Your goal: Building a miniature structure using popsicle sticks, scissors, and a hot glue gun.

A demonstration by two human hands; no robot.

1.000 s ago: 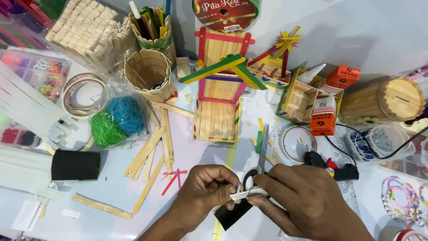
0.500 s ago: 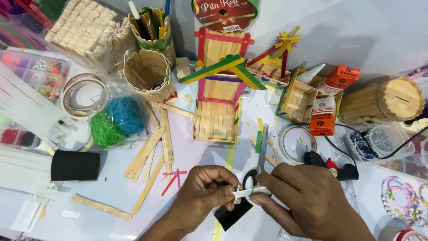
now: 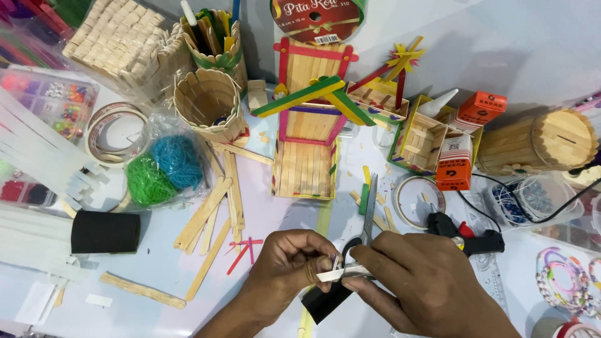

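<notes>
- Left hand (image 3: 289, 266): at lower centre of the table, fingers pinched narrowly on one end of a small white strip (image 3: 341, 273); against the frame half a second back it sits in the same place, thumb slightly tighter to the strip.
- Right hand (image 3: 416, 285): closed on the other end of the white strip, knuckles toward the camera; position matches the earlier frames, with only a slight shift along the strip.
- White strip: held level between both hands, above the table; it looked a little more tilted a second ago.
- Black roll (image 3: 325, 302): just beneath the hands, partly hidden by them; unchanged.
- Scissors (image 3: 367, 213): lying on the table just beyond the hands, blades pointing away; handles partly covered by the fingers. Not moved.
- Glue gun (image 3: 466, 235): black, to the right of the scissors, cord trailing right; not moved.
- Stick house (image 3: 310, 128): made of craft sticks with a green and yellow roof, beyond the scissors.
- Loose craft sticks (image 3: 213, 219): scattered left of the hands.
- Bag of yarn (image 3: 164, 169): green and blue balls, at left.
- Black tape roll (image 3: 105, 231): on its side, far left.
</notes>
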